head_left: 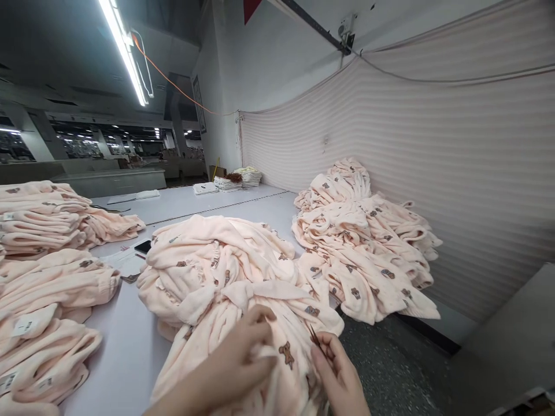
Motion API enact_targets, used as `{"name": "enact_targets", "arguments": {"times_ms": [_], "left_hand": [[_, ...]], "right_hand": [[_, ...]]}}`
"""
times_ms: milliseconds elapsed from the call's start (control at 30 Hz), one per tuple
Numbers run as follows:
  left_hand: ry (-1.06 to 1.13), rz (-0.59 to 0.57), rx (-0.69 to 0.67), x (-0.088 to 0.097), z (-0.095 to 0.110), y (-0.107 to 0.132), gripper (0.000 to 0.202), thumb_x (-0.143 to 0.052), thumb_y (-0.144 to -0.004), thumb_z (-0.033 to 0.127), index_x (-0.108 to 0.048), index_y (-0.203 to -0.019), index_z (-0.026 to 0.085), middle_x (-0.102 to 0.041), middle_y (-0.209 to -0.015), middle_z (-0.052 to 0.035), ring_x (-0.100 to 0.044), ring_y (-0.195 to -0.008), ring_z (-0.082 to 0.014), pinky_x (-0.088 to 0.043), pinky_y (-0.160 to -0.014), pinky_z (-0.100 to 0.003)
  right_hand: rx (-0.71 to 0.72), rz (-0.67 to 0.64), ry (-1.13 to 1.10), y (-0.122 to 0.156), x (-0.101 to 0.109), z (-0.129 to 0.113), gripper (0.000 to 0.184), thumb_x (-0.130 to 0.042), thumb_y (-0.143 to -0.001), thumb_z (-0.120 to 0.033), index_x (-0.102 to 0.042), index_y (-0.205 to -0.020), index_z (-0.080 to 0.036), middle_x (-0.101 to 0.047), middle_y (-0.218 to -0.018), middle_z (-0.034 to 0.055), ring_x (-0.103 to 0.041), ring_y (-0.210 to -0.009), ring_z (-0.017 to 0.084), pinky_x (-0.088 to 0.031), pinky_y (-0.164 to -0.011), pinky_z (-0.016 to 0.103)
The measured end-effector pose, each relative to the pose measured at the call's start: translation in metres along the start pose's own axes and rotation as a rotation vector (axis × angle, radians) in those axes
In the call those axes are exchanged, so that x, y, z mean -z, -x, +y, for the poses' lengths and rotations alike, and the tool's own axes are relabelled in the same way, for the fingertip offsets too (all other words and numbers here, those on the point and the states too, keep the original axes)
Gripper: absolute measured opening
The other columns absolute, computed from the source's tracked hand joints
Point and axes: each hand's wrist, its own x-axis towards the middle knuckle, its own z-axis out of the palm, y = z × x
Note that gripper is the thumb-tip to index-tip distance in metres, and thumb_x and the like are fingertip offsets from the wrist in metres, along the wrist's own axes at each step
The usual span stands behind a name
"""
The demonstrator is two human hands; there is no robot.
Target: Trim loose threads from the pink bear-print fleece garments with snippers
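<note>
A soft pale-pink garment (299, 318) with brown bear motifs lies in front of me, part of a loose heap (195, 248) on the table. My left hand (245, 346) is closed on a fold of this garment, slightly blurred, with thumb and fingers pinching the cloth. At the garment's right side, my right hand (338, 370) is closed around small dark thread snips (316, 337). Their narrow points stick up past the fingers, close to the cloth. The lower part of the garment runs out of view at the bottom edge.
Folded pink garments with white labels (30, 325) are stacked on the left. Another pink pile (364, 231) hangs over the table's right edge. A dark phone (143, 247) lies beside papers (125, 263). Folded white cloths (228, 184) stand at the back, near a striped curtain (433, 144).
</note>
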Motion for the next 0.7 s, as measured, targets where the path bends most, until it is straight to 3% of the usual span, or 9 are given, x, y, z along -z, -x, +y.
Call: {"name": "enact_targets", "arguments": {"times_ms": [33,67,133,167,267,367,433,567,700], "left_hand": [[0.068,0.010,0.013,0.016,-0.004,0.005,0.004,-0.049,-0.076,0.021,-0.052,-0.074,0.021,-0.058,-0.103,-0.0028,-0.053,-0.097,-0.0198,-0.039,-0.086,-0.027],[0.088,-0.016,0.058,0.032,-0.009,0.010,0.007,-0.047,-0.076,0.023,-0.049,-0.069,0.022,-0.059,-0.088,-0.0004,-0.055,-0.086,-0.0184,-0.041,-0.077,-0.025],[-0.110,-0.074,0.205,0.054,-0.018,0.020,0.014,-0.047,-0.072,0.023,-0.044,-0.058,0.022,-0.052,-0.064,0.0021,-0.052,-0.065,-0.0182,-0.036,-0.060,-0.027],[-0.263,-0.072,0.273,0.056,-0.020,0.024,0.015,-0.049,-0.068,0.023,-0.043,-0.055,0.022,-0.049,-0.057,0.0021,-0.050,-0.059,-0.0189,-0.033,-0.058,-0.028],[-0.541,-0.046,0.319,0.027,-0.017,0.027,0.013,-0.058,-0.061,0.021,-0.048,-0.053,0.022,-0.051,-0.055,-0.0020,-0.052,-0.060,-0.0239,-0.034,-0.066,-0.037],[-0.405,-0.167,0.237,-0.023,-0.005,0.024,0.014,-0.065,-0.063,0.028,-0.054,-0.063,0.021,-0.061,-0.068,-0.0056,-0.056,-0.071,-0.0274,-0.036,-0.073,-0.039],[-0.299,-0.131,0.271,-0.044,0.000,0.022,0.016,-0.065,-0.066,0.033,-0.055,-0.070,0.021,-0.063,-0.075,-0.0054,-0.055,-0.078,-0.0280,-0.037,-0.069,-0.035],[0.100,0.071,0.285,-0.047,-0.008,0.029,0.012,-0.048,-0.082,0.026,-0.057,-0.077,0.020,-0.061,-0.080,-0.0013,-0.054,-0.082,-0.0209,-0.040,-0.072,-0.028],[0.502,0.114,0.232,-0.032,-0.019,0.040,0.015,-0.048,-0.085,0.025,-0.062,-0.088,0.019,-0.062,-0.086,-0.0003,-0.055,-0.090,-0.0196,-0.042,-0.082,-0.027]], "right_hand": [[-0.009,-0.047,0.014,0.004,0.002,0.007,0.028,-0.056,-0.082,-0.046,-0.060,-0.091,-0.020,-0.063,-0.071,0.0000,-0.060,-0.062,0.015,-0.048,-0.058,0.021],[-0.016,-0.084,0.043,0.009,0.004,0.014,0.027,-0.057,-0.080,-0.044,-0.060,-0.092,-0.021,-0.063,-0.070,-0.0005,-0.059,-0.060,0.016,-0.047,-0.057,0.021],[-0.007,-0.111,0.106,0.016,0.004,0.023,0.022,-0.056,-0.079,-0.042,-0.060,-0.088,-0.022,-0.063,-0.070,-0.0005,-0.059,-0.061,0.016,-0.046,-0.059,0.023],[0.012,-0.120,0.113,0.018,0.002,0.025,0.020,-0.054,-0.081,-0.041,-0.060,-0.085,-0.022,-0.063,-0.071,-0.0002,-0.059,-0.064,0.017,-0.046,-0.062,0.023],[0.058,-0.108,0.040,0.023,-0.010,0.021,0.024,-0.050,-0.086,-0.044,-0.057,-0.077,-0.023,-0.060,-0.064,-0.0015,-0.058,-0.064,0.016,-0.045,-0.064,0.022],[0.020,-0.076,-0.097,0.029,-0.030,0.011,0.030,-0.051,-0.085,-0.051,-0.055,-0.078,-0.022,-0.052,-0.057,-0.0041,-0.051,-0.052,0.013,-0.041,-0.052,0.020],[-0.046,-0.086,-0.207,0.034,-0.041,0.007,0.032,-0.052,-0.082,-0.055,-0.055,-0.080,-0.023,-0.049,-0.055,-0.0052,-0.045,-0.046,0.011,-0.036,-0.045,0.019],[-0.147,-0.143,-0.323,0.040,-0.046,0.004,0.030,-0.055,-0.080,-0.053,-0.053,-0.081,-0.023,-0.041,-0.051,-0.0079,-0.033,-0.042,0.008,-0.028,-0.041,0.017],[-0.037,-0.163,-0.236,0.040,-0.034,-0.001,0.028,-0.058,-0.079,-0.050,-0.058,-0.080,-0.022,-0.047,-0.056,-0.0060,-0.035,-0.040,0.007,-0.029,-0.039,0.016]]}}
